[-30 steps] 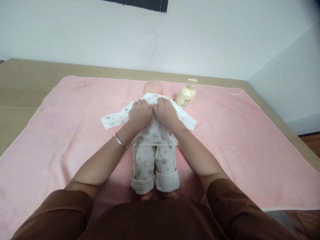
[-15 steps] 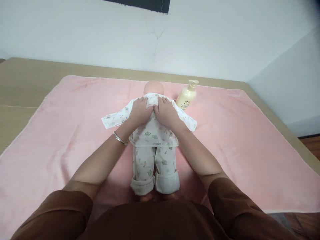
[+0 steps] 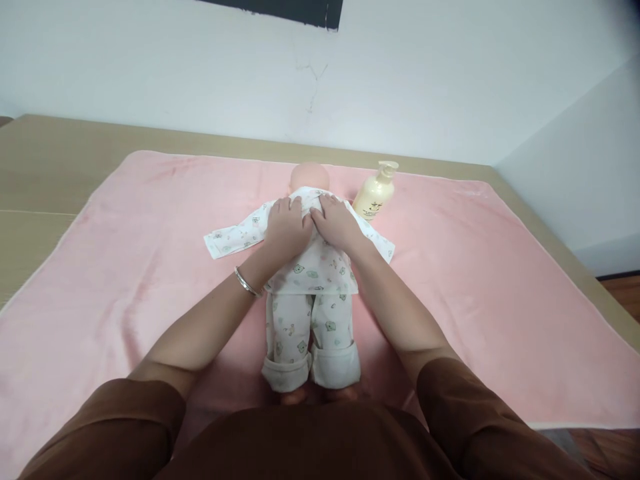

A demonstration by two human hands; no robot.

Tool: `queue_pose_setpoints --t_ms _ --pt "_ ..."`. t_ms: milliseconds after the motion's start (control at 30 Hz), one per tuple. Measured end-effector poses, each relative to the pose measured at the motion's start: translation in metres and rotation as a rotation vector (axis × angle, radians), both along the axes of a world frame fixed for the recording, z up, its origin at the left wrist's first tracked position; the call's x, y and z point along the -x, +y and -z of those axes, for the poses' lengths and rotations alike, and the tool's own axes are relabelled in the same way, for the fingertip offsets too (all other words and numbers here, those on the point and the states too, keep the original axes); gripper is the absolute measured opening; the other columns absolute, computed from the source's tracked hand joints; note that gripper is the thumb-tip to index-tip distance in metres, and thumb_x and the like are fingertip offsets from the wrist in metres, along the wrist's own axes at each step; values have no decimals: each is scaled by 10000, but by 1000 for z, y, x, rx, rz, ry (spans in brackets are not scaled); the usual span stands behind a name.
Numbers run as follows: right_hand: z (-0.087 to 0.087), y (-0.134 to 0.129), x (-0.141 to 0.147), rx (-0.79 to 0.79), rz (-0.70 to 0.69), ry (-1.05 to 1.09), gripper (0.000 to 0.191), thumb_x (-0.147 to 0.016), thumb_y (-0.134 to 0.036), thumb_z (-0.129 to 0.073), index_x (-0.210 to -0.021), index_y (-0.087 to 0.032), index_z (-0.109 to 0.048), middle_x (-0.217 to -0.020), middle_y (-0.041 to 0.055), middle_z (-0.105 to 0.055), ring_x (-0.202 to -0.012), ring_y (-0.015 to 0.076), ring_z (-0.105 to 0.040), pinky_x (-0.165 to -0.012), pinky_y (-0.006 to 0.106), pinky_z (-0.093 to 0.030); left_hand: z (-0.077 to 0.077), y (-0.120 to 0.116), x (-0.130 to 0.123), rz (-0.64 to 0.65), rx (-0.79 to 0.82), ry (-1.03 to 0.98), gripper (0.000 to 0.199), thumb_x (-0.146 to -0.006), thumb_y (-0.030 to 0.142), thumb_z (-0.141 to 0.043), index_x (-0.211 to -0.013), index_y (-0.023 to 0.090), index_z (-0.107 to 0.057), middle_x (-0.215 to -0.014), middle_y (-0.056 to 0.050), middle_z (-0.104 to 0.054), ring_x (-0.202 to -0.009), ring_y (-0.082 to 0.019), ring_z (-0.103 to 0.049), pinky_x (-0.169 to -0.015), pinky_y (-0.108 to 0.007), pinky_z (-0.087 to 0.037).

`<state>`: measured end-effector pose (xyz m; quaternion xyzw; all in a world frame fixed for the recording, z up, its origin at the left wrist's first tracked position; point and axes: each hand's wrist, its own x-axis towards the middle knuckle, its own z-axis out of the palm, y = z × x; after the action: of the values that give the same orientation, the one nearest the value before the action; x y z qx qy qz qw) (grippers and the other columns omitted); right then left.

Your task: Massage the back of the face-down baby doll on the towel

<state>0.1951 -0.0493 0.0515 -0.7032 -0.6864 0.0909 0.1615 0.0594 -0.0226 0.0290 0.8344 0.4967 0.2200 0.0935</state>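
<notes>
A baby doll (image 3: 310, 175) lies with its bald head away from me and its feet near my body. It wears a white printed shirt (image 3: 313, 270) and matching trousers (image 3: 333, 323) with rolled cuffs. My left hand (image 3: 289, 228) rests on the upper left of the shirt, fingers laid out and pointing toward the head. Beside it my right hand (image 3: 336, 223) lies flat on the upper right, its thumb close to the left hand. Neither hand grips anything. Both shirt sleeves spread out sideways, and my palms hide part of the cloth.
A cream pump bottle (image 3: 375, 195) stands or leans just right of the doll's shoulder. Under everything is a pink blanket (image 3: 475, 287) on a wooden table (image 3: 60, 153). A white wall (image 3: 200, 73) rises behind the table's far edge.
My left hand has slid slightly right and toward me on the shirt, bunching cloth near the collar. My right hand has barely moved. The doll and bottle stay in place.
</notes>
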Motion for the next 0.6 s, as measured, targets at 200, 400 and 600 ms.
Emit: queue_pose_setpoints --t_ms 200,400,600 --pt "1 0 -2 -44 10 -16 439 -1035 -313 -315 -1293 -65 -569 -1417 223 -600 -1375 345 -496 -1174 531 -326 -7 -20 -6 -18 -75 52 469 -990 220 -335 -1363 24 -542 -1334 -256 -573 -1295 -359 -497 -1138 -498 -383" --pt "-14 -20 14 -23 31 -118 340 -1020 -271 -336 -1009 -152 -654 -1072 161 -726 -1042 303 -658 -842 385 -474 -7 15 10 84 7 69 427 -1013 230 -260 -1092 98 -659 -1097 -207 -676 -1077 -308 -602 -1005 -474 -461" --pt "-17 -22 17 8 51 -99 311 -1009 -269 -359 -958 -171 -649 -1029 130 -722 -988 290 -664 -785 366 -461 -10 10 7 19 27 65 386 -1018 290 -320 -1056 106 -658 -1130 -203 -685 -1127 -319 -598 -1048 -494 -444"
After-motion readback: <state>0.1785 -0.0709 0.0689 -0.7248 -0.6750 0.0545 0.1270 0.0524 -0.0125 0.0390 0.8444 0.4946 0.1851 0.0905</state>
